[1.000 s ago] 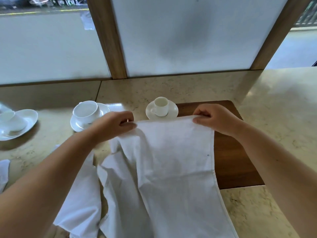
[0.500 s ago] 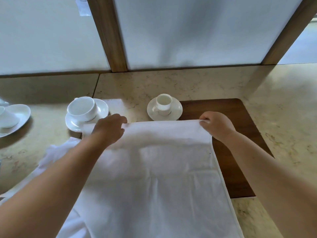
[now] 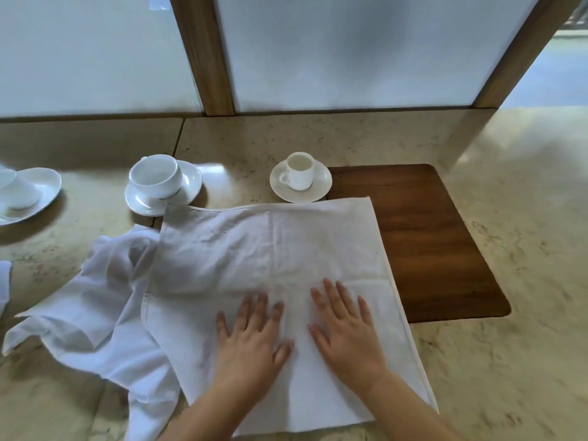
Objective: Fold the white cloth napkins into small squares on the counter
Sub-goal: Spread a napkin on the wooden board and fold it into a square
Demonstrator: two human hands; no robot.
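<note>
A white cloth napkin (image 3: pixel 273 265) lies spread flat on the beige stone desk (image 3: pixel 509 233), its long axis running from 12 o'clock near the cups down to 6 o'clock at the near edge, tilted slightly so the far end leans toward 11 o'clock. Its right hem overlaps the dark wooden board (image 3: pixel 423 237) set at 3 o'clock. Both palms press down on the near half: the left hand (image 3: pixel 251 342) and the right hand (image 3: pixel 346 332) lie side by side, fingers spread apart and pointing to 12 o'clock, each grip flat and clamped on nothing. A second napkin (image 3: pixel 95 316) lies crumpled at 9 o'clock, partly tucked under the flat one's left edge. At 12 o'clock a small espresso cup (image 3: pixel 299 170) stands upright on its saucer (image 3: pixel 318 189), just beyond the napkin's far hem; at 11 o'clock a wider teacup (image 3: pixel 156 176) sits tilted on another saucer (image 3: pixel 187 183).
</note>
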